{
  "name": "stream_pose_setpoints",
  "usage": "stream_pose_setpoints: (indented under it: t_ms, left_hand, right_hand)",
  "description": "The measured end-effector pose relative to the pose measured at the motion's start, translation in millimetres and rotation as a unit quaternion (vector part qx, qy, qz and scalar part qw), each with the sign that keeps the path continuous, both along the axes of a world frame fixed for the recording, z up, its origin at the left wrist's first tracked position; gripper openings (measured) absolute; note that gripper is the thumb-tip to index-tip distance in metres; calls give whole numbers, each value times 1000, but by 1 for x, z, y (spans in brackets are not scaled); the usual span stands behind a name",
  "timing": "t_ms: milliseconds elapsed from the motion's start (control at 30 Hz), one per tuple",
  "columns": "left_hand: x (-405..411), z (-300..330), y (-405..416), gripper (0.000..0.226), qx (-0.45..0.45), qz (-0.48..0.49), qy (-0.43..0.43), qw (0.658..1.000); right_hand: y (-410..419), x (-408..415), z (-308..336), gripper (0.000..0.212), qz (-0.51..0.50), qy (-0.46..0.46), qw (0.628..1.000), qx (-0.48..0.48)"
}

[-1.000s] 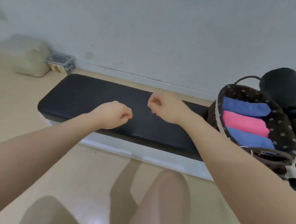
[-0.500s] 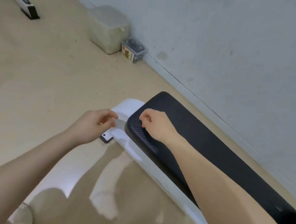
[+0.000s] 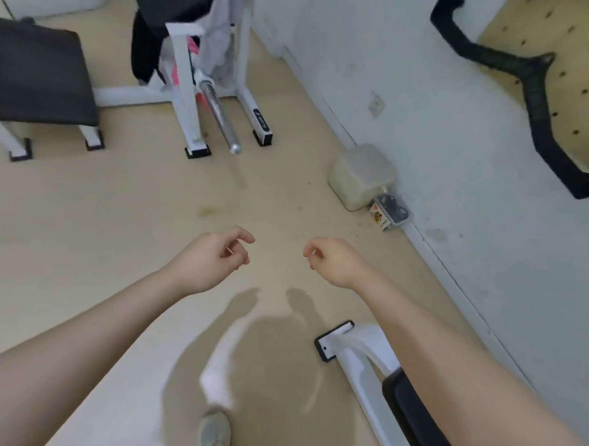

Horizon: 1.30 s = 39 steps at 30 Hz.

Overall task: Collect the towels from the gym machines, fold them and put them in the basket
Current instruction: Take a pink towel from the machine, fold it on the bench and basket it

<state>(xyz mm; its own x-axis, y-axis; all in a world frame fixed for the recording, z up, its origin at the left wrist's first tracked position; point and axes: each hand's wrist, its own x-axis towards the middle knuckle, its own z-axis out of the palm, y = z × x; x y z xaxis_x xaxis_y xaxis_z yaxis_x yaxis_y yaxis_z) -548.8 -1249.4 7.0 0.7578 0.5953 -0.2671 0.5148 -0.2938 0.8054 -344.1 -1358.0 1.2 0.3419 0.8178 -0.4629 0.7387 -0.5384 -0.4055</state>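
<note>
Both hands are held out in front over the bare floor (image 3: 82, 211), apart from each other and touching nothing. The left hand (image 3: 213, 254) has its fingers loosely curled with the thumb and forefinger close together, and nothing between them. The right hand (image 3: 332, 260) is likewise loosely curled and holds nothing.

The towels are on the white machine (image 3: 187, 91) at the far edge of the floor, near the top of the view. A grey towel (image 3: 219, 38) hangs over its upper bar, draping down toward the frame's feet. Beside it on the left a black cloth (image 3: 143, 54) hangs from the same machine, and a pink towel (image 3: 193, 48) shows between the uprights, mostly hidden. A steel bar (image 3: 220, 115) slants down from the machine to the floor.

To the left stands a bench with a black pad (image 3: 35, 72) on white legs. At the lower right edge another black bench pad (image 3: 412, 423) on a white frame (image 3: 357, 359) lies under the right forearm.

Against the wall (image 3: 413, 75), on the floor's right edge, sits a pale cube-shaped tub (image 3: 362, 175); its contents cannot be made out. Just beside it is a small clear plastic box (image 3: 391, 212) holding dark items too blurred to tell. A shoe (image 3: 214, 435) shows at the bottom edge.
</note>
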Motion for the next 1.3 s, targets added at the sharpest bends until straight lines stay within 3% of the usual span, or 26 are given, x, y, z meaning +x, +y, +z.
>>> stream_pose_setpoints:
  t_ms: [167, 333, 667, 867, 1000, 1300]
  left_hand:
    - [-49, 63, 79, 27, 54, 33, 36, 997]
    - [-66, 72, 170, 33, 135, 57, 71, 987]
    - [-66, 80, 422, 25, 49, 134, 88, 986]
    - [-77, 83, 562, 20, 59, 155, 83, 983]
    - [-69, 75, 661, 22, 71, 107, 100, 987]
    - [-12, 51, 880, 29, 77, -27, 124, 989]
  right_hand:
    - [100, -40, 63, 24, 23, 27, 999, 33]
    - [197, -66, 72, 25, 86, -6, 996, 19]
    - [476, -58, 82, 17, 86, 58, 994, 19]
    - [615, -65, 95, 14, 93, 62, 993, 27]
    - [699, -60, 84, 14, 70, 64, 995, 22]
    - [858, -30, 45, 24, -93, 66, 993, 34]
